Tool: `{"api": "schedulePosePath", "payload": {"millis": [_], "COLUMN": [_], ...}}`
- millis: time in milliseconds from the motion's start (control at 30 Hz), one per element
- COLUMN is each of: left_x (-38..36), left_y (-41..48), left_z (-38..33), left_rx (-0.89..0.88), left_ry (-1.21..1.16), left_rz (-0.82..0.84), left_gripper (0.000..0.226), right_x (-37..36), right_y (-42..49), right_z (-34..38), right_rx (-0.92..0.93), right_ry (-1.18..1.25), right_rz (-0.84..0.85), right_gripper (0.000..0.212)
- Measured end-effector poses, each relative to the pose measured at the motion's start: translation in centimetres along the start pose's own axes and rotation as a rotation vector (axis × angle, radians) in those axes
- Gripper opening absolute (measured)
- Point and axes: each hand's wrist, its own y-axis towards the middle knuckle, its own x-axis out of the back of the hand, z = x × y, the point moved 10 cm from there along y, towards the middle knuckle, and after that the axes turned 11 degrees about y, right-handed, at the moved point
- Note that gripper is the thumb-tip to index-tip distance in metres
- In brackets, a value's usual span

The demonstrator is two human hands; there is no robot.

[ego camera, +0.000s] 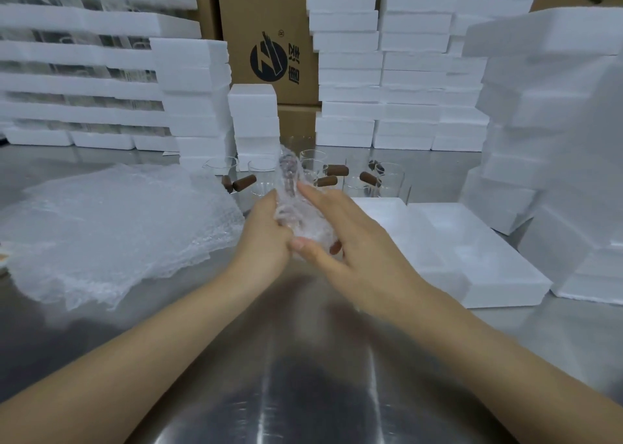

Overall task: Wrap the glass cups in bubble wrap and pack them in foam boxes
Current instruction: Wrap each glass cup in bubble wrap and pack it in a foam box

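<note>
left hand (266, 231) and right hand (350, 238) held a wrapped cup (293, 204) over the tabletop (303, 359)

the left hand gripped the wrapped cup from its left side, its fingers (269, 201) curled round the plastic; the right hand clasped it from the right, thumb pressed on the near end, forefinger laid along the top, another fingertip showing beneath; the bundle sat tilted, its far end raised, above the middle of the steel tabletop; a loose pile of bubble wrap (111, 228) lay to the left; an open foam box (472, 261) lay just right of the hands; bare cups (387, 180) with brown handles stood behind the bundle, some partly hidden by it; stacks of foam boxes (350, 73) rose along the back and right, with a printed carton (269, 39) between them
</note>
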Motion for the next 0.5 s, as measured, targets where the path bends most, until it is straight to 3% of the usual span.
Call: {"api": "schedulePosePath", "payload": {"millis": [133, 200, 300, 400, 500], "left_x": [-2.0, -3.1, -4.1, -4.0, -2.2], "left_y": [-1.7, -2.7, -3.7, -3.1, -1.3], "left_z": [-3.0, -4.8, -6.1, -5.7, -4.2], "left_rx": [-0.179, -0.328, -0.532, -0.473, -0.269], "left_ry": [-0.066, -0.073, 0.119, 0.107, 0.012], "left_rz": [0.102, 0.206, 0.258, 0.168, 0.032], "left_gripper": [0.036, 0.044, 0.058, 0.045, 0.023], "right_x": [2.2, 3.4, 4.9, 4.4, 3.6], "right_y": [0.2, 0.4, 0.3, 0.4, 0.6], "right_z": [-2.1, -3.1, -4.0, -3.7, -2.6], "right_rx": [-0.074, -0.099, -0.162, -0.204, -0.198], "right_ry": [-0.011, 0.019, 0.088, 0.158, 0.206], "right_rz": [-0.117, -0.145, -0.246, -0.23, -0.176], "right_gripper": [0.046, 0.032, 0.038, 0.025, 0.041]}}
